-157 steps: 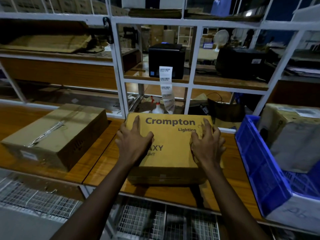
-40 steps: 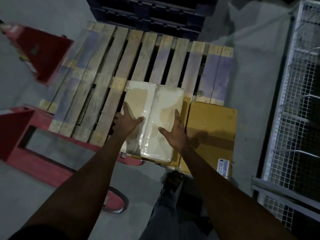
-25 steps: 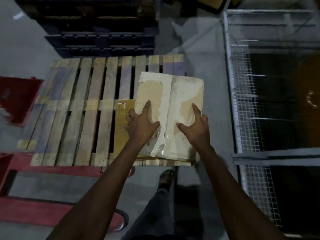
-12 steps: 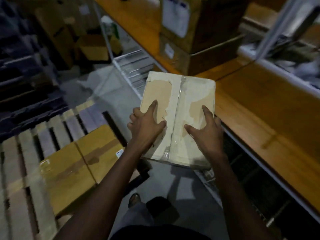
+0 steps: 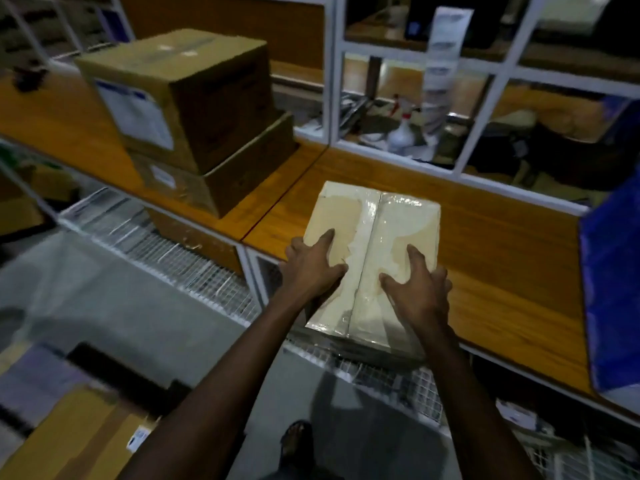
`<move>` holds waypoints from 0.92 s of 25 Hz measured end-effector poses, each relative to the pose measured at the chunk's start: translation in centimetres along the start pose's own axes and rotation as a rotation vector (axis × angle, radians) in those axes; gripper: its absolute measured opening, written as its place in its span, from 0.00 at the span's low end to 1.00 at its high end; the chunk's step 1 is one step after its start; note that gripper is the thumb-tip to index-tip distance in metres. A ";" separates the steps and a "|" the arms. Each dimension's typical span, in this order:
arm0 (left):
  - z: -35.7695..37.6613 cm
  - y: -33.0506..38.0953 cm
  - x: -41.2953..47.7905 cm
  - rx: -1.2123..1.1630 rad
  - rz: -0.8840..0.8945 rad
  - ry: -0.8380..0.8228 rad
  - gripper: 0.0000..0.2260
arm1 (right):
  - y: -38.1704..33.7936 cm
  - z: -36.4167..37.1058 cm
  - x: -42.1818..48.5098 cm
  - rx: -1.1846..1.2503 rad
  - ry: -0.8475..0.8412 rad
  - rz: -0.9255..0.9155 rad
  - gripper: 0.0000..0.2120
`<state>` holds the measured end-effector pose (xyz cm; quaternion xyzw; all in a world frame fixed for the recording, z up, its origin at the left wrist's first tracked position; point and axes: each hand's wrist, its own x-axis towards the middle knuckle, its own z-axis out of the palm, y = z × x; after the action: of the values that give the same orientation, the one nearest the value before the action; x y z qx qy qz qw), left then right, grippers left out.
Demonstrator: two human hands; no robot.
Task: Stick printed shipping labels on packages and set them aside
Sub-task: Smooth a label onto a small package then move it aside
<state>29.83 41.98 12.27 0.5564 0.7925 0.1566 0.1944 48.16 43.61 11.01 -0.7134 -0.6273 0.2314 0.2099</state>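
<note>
I hold a pale cardboard package [image 5: 375,233], sealed with clear tape down its middle, at the front edge of the wooden worktable [image 5: 502,258]. Its far half is over the tabletop and its near end overhangs the edge. My left hand [image 5: 311,268] grips the package's left side with the fingers spread on top. My right hand [image 5: 417,289] grips its right side the same way. A strip of printed labels [image 5: 445,46] hangs behind the white frame at the back.
Two brown boxes [image 5: 194,109] are stacked on the table to the left. A blue crate [image 5: 613,282] stands at the right edge. A white spray bottle [image 5: 401,133] sits behind the frame. Yellow boxes [image 5: 69,441] lie on the floor at lower left. Wire mesh shelving runs under the table.
I have lifted the pale package off the pallet, turned from the floor to the worktable and brought the package over its front edge.
</note>
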 end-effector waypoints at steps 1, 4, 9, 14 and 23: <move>0.5 0.6 1.4 0.028 0.041 -0.008 0.33 | 0.1 0.1 0.8 -0.034 0.019 0.023 0.35; 1.2 2.1 6.3 0.151 0.170 0.027 0.29 | -0.6 0.4 4.3 -0.151 0.049 0.080 0.34; 2.2 3.9 13.1 0.281 0.302 0.094 0.27 | -1.6 1.2 10.5 -0.315 0.071 0.093 0.34; 2.6 5.9 17.3 0.274 0.326 0.073 0.28 | -2.3 1.0 14.9 -0.352 0.083 0.133 0.33; 3.5 5.7 18.5 0.378 0.659 0.012 0.27 | -2.8 1.4 15.0 -0.553 -0.003 -0.050 0.33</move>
<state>30.53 61.42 9.33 0.8066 0.5870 0.0650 0.0230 46.70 58.82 10.48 -0.7275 -0.6844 0.0470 0.0121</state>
